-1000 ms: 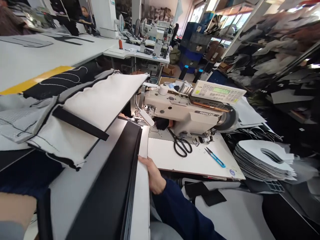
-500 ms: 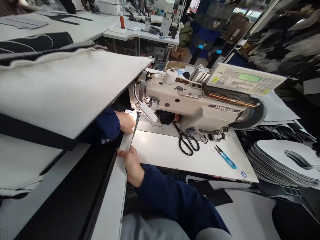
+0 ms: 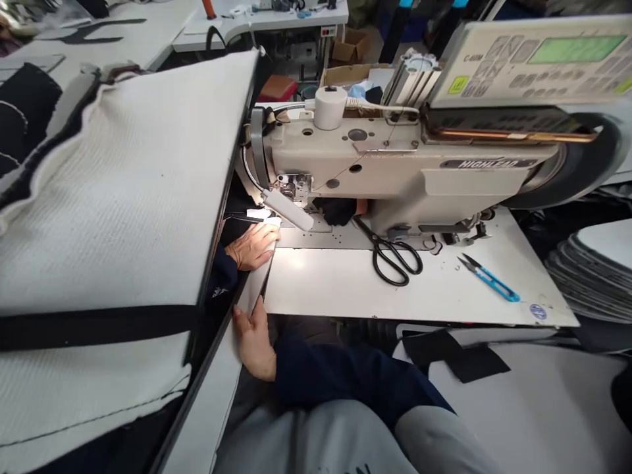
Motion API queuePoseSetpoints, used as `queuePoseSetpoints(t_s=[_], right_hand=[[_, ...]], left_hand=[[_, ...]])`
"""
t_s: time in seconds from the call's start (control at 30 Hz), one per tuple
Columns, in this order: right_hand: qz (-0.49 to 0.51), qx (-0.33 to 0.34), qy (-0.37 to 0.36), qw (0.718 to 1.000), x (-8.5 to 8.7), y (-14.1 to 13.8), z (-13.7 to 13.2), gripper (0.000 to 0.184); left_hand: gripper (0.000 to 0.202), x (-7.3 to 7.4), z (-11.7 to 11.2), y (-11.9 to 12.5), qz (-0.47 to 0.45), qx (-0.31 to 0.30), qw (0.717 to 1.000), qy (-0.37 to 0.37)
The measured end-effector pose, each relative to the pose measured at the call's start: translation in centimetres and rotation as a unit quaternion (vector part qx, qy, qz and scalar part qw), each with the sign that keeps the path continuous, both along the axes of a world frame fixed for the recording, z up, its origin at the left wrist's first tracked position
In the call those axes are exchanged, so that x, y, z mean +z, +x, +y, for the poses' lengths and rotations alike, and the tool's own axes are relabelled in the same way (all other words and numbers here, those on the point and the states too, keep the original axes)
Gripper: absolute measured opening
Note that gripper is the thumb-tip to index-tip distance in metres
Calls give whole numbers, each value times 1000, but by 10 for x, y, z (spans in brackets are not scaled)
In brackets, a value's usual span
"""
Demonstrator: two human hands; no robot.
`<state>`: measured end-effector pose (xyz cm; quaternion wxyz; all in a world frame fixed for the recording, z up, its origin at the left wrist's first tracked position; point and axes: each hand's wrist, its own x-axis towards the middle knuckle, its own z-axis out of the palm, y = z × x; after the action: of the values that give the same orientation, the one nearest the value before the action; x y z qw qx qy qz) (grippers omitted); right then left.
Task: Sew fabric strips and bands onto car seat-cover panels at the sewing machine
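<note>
Big white textured fabric panel with a black band [image 3: 123, 197]: draped up and left of both hands, its black-edged rim hanging just above the left wrist.
Beige industrial sewing machine [image 3: 395, 164]: right of and beyond the left hand, needle end nearest the fingertips. Lamp lights that spot.
White flat surface [image 3: 345, 289]: runs right from both hands, under the machine.
Grey control panel with a green display [image 3: 533, 62]: on top of the machine, far right of and beyond the hands.
Stack of grey cut pieces [image 3: 592, 270]: off the surface edge, well right of the hands.
Narrow white fabric strip with a black edge [image 3: 254, 289]: runs from near the lap up to the needle area, along the left edge of the surface, passing under both hands.
Black fabric scrap [image 3: 457, 355]: right of the right hand, below the surface edge.
Black-handled scissors [image 3: 395, 260]: on the surface right of the left hand, blades pointing under the machine arm.
Left hand [image 3: 254, 245]: palm down, fingers spread flat, pressing the strip just before the needle. Not clenched.
Right hand [image 3: 255, 339]: nearer the body, fingers laid along the strip's edge, touching it. Pinching or only resting, I cannot tell.
Blue thread snips [image 3: 488, 280]: on the surface, further right than the scissors, well apart from both hands.
</note>
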<state>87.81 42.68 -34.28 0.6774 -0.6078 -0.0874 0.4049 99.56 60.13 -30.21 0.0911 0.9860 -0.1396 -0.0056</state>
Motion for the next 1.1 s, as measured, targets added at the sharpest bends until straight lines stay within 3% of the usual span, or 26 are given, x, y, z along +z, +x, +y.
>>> queuePoseSetpoints(t_s=[0.1,0.2,0.23,0.27,0.3,0.37,0.4,0.47,0.57,0.7,1.1], right_hand=[[1,34,27,999,11,13,-8,61],[-118,176,117,970,19,42,-32,52],[-194,250,146,937,20,54,-41,53],[-289,326,171,884,20,66,-48,55],[-392,388,187,813,20,79,-53,56],[-570,440,164,674,17,102,-53,55],[-628,439,131,628,15,112,-48,52],[-689,422,57,587,13,127,-32,44],[-721,414,8,556,14,135,-13,30],[-736,419,21,532,21,134,-13,25],[-725,423,40,541,22,126,-23,23]], left_hand=[[46,0,-2,1,-9,8,1000,-5],[49,-1,-2,-3,-33,43,998,-32],[49,-2,-1,-4,-39,53,997,-39],[49,-2,-1,-4,-45,60,996,-43],[49,-3,-1,-4,-49,62,996,-43],[49,-2,0,-3,-55,57,996,-33],[49,-2,0,-2,-56,53,997,-24],[51,-1,-1,0,-54,53,997,-10],[53,0,-2,1,-48,73,996,0],[53,-5,-3,-1,-55,84,995,3],[55,-10,-2,-4,-39,92,995,0]])
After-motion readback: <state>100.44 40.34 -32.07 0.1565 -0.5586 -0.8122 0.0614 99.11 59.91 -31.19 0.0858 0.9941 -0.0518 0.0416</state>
